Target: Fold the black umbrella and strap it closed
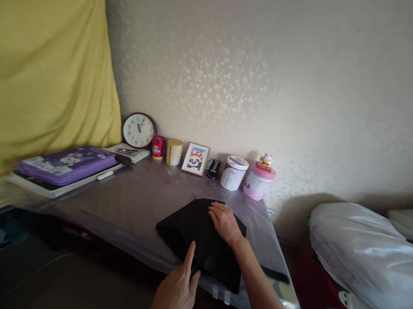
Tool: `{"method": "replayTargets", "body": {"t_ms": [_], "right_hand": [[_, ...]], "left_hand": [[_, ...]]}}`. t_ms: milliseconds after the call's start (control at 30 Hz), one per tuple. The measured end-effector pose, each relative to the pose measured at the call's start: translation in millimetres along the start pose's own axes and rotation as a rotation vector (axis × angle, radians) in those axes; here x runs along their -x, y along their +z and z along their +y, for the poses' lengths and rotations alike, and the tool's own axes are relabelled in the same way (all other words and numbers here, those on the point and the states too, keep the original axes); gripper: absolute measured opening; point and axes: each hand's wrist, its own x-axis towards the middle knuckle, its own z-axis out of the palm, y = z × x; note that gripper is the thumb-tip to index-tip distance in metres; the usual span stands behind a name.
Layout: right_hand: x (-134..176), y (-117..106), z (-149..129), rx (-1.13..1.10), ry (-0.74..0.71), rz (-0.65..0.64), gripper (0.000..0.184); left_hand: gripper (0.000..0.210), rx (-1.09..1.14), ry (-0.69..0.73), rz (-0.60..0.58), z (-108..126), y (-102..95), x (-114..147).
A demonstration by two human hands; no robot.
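A black folded cloth-like piece (204, 247) with pointed corners lies across the table's front edge, part of it overhanging; its exact kind is not clear. My right hand (225, 221) rests flat on its upper part, fingers stretched out. At the near edge, my left hand (179, 283) holds the black piece, its index finger stretched over the top and its thumb to the side. The other left fingers are hidden. To the right of my forearm lies a narrow black strip (275, 274).
Along the wall stand a clock (139, 130), a pink can (158, 148), a yellow tin (174, 152), a panda picture frame (195, 159) and two tubs (233, 174). A purple case (68, 164) lies left. White plastic bags (365, 248) bulge beyond the table's right edge.
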Motion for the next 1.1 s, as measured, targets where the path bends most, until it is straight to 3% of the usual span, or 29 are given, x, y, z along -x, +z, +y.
{"method": "replayTargets", "body": {"t_ms": [200,300,367,700,1100], "right_hand": [[47.3,-35.9,48.4,-0.171,0.347,0.324,0.026],[82.8,-38.8,59.6,-0.216,0.562,0.356,0.028],[99.3,-37.8,63.4,-0.218,0.613,0.335,0.029],[116.8,-40.9,60.4,-0.22,0.416,0.166,0.031],[119.6,-40.3,50.6,-0.181,0.273,0.078,0.034]], "left_hand": [[0.057,0.025,-0.003,0.007,-3.2,3.4,-0.2],[0.057,0.041,0.013,0.023,-4.0,5.1,-0.5],[0.058,0.033,0.024,0.035,-4.5,6.4,-0.7],[0.058,-0.029,0.0,0.042,-1.8,5.7,-1.2],[0.056,-0.011,0.016,0.087,-3.1,7.3,0.2]]}}
